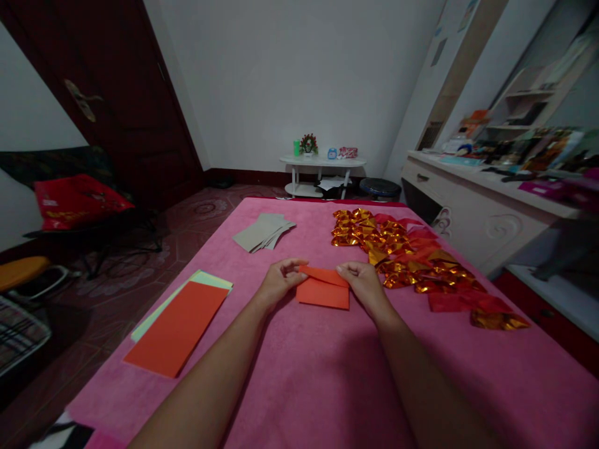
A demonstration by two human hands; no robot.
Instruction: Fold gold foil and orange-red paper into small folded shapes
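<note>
In the middle of the pink-covered table, a folded sheet of orange paper (pixel 322 296) lies between my hands, its upper flap bent over. My left hand (pixel 281 279) pinches the paper's upper left corner between thumb and fingers. At the upper right corner my right hand (pixel 365 280) grips it the same way. To the left lies a stack of long orange sheets (pixel 180 327), with pale green and yellow sheets (pixel 201 276) showing from under it. A fanned pile of grey paper pieces (pixel 264 232) is farther off at the left.
Rows of shiny gold and red folded foil pieces (pixel 397 246) cover the table's right side. The pink tablecloth (pixel 299 380) reaches toward me. A white dresser (pixel 472 206) stands close on the right. Beyond the table are a small white table (pixel 322 162) and a round stool (pixel 380 187).
</note>
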